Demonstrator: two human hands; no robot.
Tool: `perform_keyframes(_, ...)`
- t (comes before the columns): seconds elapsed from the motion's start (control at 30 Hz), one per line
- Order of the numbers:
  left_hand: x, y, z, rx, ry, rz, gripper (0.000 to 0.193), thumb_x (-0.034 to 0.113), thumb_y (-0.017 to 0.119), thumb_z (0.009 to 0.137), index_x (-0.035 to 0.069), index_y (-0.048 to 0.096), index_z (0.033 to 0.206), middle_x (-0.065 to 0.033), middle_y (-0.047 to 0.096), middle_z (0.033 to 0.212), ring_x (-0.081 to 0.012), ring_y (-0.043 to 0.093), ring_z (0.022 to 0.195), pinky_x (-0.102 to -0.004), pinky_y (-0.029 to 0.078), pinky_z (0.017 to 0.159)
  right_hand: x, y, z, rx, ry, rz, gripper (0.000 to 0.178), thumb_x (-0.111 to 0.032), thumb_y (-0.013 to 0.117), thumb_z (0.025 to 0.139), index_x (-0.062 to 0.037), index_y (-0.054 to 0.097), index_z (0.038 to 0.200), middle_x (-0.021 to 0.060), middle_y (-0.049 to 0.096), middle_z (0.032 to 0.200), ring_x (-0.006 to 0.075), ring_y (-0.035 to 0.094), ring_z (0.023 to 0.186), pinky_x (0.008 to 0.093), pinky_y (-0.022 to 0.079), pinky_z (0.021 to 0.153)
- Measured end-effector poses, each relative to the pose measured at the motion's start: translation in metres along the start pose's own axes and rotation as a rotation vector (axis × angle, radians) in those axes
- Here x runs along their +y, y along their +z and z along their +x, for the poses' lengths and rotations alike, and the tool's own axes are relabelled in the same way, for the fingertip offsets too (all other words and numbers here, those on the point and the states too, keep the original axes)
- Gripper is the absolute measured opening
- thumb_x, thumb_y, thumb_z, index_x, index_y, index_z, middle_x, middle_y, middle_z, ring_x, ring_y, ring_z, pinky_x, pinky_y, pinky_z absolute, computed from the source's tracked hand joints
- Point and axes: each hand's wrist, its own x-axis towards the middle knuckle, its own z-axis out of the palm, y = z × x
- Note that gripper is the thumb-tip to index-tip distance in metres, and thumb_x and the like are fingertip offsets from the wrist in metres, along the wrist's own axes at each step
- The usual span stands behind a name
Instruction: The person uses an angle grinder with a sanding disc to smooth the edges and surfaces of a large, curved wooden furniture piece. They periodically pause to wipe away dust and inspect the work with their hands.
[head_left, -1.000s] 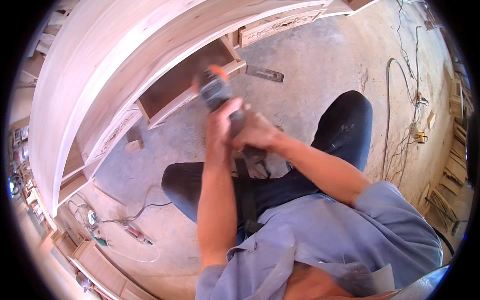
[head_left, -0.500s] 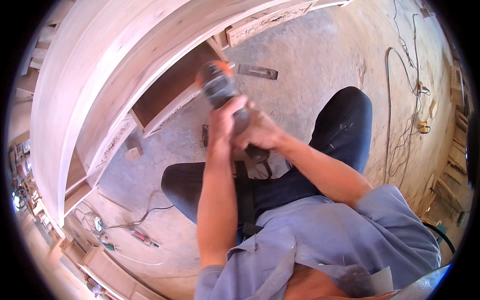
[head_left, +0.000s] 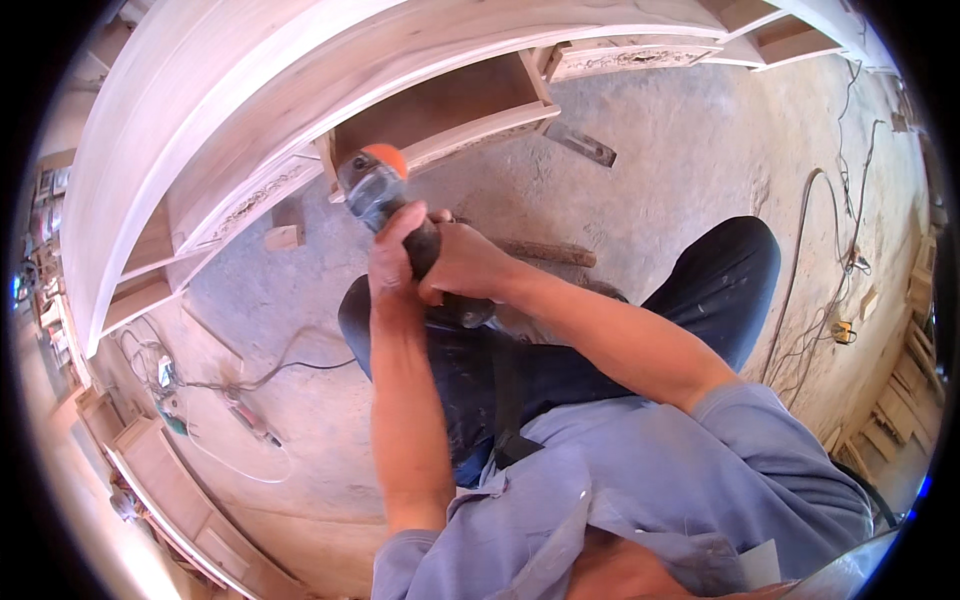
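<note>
Both my hands are wrapped round an angle grinder (head_left: 372, 196) with an orange disc. My left hand (head_left: 394, 254) is closed on its body near the head. Further back, my right hand (head_left: 466, 262) grips the dark handle end. The grinder's head is in front of the left end of a pulled-out wooden drawer (head_left: 482, 132); whether the disc touches the wood I cannot tell. That drawer belongs to a long, pale wooden cabinet (head_left: 250, 85) with carved drawer fronts.
A dark flat bar (head_left: 583, 146) and a rough wood strip (head_left: 548, 252) lie on the concrete floor. A small wood block (head_left: 283, 237) sits below the cabinet. Cables (head_left: 800, 262) run along the right; a red power tool (head_left: 250, 418) lies at lower left.
My hands and the grinder have moved left, from the drawer's right end to its left end. The whole view has shifted, showing more of the cabinet at the right.
</note>
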Motion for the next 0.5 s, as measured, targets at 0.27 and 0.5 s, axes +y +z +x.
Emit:
perform_keyframes(0.27,-0.053,0.079,0.038,-0.154,-0.072,0.362,0.025,0.018,0.076,0.078,0.002,0.065,0.094,-0.009,0.068,0.083,-0.0208,0.067,0.072,-0.0327,0.053,0.069,0.026,-0.069,-0.04,0.207,0.236,0.189,0.021,-0.004,0.068,0.057,-0.0049,0.064,0.078,0.0064,0.064,0.072,0.0177,0.063,0.063,0.032,0.053,0.059)
perform_keyframes(0.5,-0.018,0.02,0.036,-0.167,0.073,0.258,0.021,0.019,0.073,0.083,0.004,0.063,0.094,-0.0094,0.067,0.08,-0.021,0.065,0.069,-0.0341,0.054,0.066,0.009,-0.022,-0.012,0.057,0.136,0.033,0.021,-0.005,0.067,0.06,-0.0038,0.063,0.081,0.0039,0.061,0.073,0.0147,0.059,0.063,0.0306,0.049,0.057)
